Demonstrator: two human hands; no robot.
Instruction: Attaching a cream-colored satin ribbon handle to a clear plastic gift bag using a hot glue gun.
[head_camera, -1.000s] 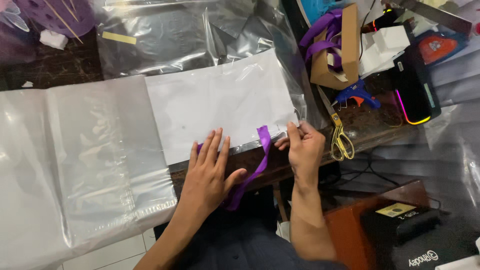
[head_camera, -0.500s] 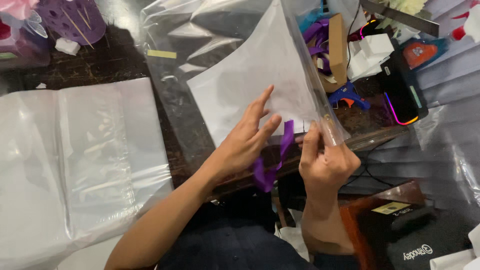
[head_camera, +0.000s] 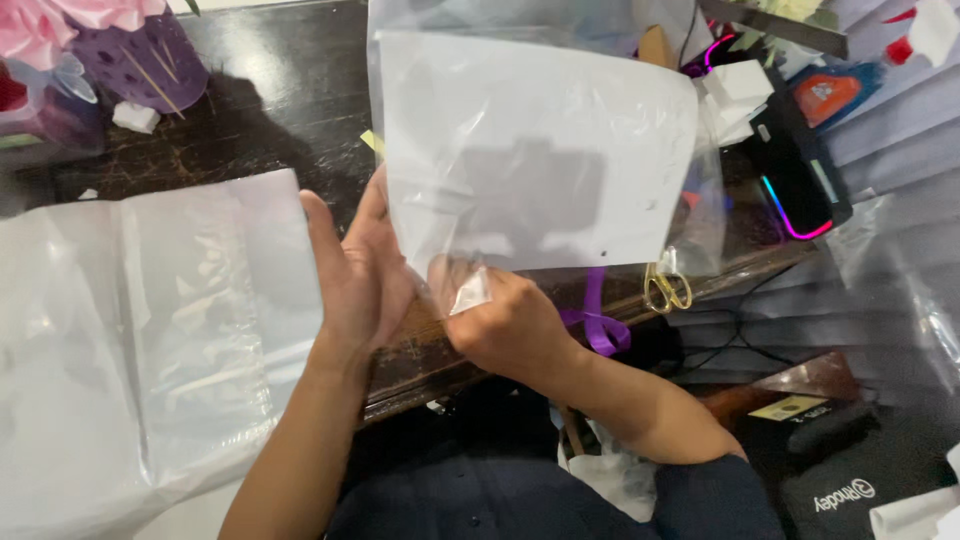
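Above the dark table (head_camera: 250, 130), the right hand (head_camera: 510, 325) pinches the lower corner of a clear plastic sheet (head_camera: 530, 150), held upright; the left hand (head_camera: 360, 270), fingers together, presses flat against its edge.

A dark, scuffed wooden tabletop (head_camera: 270, 110) is carrying everything. Clear plastic sheets (head_camera: 140, 330) are lying across its left part and hanging past the near edge. Gold-handled scissors (head_camera: 667, 289) are resting near the right front edge, a purple ribbon (head_camera: 597, 325) is draping over that edge, and a small white block (head_camera: 135, 117) is sitting at the far left.
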